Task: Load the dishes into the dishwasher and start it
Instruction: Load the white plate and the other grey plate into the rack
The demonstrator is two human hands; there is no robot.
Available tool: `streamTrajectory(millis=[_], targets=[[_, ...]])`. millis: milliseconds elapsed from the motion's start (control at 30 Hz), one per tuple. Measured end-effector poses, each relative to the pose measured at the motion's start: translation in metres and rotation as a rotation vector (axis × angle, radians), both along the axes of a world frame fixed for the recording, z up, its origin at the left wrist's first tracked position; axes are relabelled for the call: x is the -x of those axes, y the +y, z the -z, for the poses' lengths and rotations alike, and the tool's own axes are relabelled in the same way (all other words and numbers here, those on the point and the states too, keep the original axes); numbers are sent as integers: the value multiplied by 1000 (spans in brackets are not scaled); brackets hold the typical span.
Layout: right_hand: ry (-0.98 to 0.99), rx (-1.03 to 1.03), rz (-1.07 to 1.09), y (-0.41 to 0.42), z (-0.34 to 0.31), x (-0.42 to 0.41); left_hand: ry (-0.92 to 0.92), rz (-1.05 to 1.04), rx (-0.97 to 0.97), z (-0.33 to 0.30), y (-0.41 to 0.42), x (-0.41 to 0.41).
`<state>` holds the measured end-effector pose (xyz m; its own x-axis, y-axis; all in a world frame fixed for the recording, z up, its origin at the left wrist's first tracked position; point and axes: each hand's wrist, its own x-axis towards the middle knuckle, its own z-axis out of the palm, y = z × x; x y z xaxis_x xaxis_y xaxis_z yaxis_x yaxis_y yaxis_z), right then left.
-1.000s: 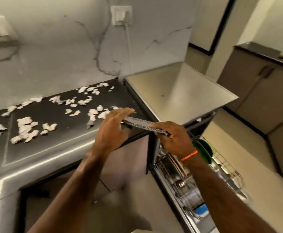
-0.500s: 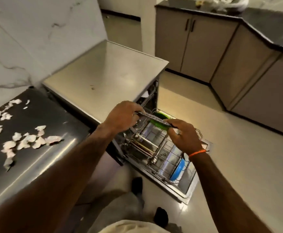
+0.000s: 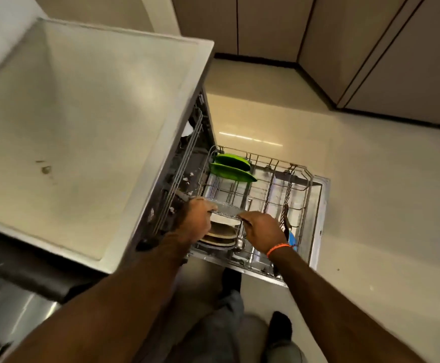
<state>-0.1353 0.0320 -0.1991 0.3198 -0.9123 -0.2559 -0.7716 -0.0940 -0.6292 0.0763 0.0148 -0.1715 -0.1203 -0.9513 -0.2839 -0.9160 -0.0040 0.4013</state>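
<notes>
Beige cabinets beyond pale floor; dark counter at lower left.

Both forearms are bare, with no sleeves in view. A thin orange band circles the right wrist, just behind the right hand; the left hand and its wrist carry nothing. Lower down, grey trousers cover the legs, and the feet are in dark socks or shoes, blurred.
</notes>
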Motion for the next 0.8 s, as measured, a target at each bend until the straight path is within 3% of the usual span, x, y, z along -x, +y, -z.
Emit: streamTrajectory(millis=[200,433,600,800], targets=[[20,-120,67,-21,111,-30,-22,-189,4,125,-10,-12],[23,-193,84,-30,199,-46,-77,-167,-66,209,-22,-20],[45,-227,58,-39,222,-50,-70,-138,-158,237,-34,-26],[114,-280,51,-50,215,-48,-17,-183,-174,218,-43,-9]])
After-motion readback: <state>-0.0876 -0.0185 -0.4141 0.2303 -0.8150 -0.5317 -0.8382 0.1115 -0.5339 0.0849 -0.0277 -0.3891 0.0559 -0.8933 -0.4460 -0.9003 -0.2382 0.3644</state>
